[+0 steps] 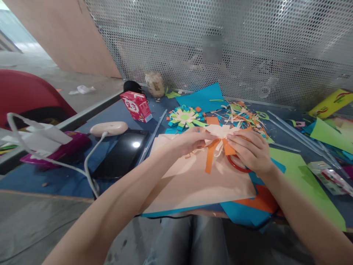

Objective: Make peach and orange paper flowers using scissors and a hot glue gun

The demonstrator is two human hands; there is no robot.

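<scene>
Blue tbl: paper strips part-hidden behind R hand

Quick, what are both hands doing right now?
Left hand: closed, pinching the pale-and-orange paper piece.
Right hand: closed on the same piece's right side; whether it also grips the red loop, I can't tell.

Over there, the head camera looks forward and down, quite near, from above the person's left hand and right hand, toward the wall past them.
</scene>
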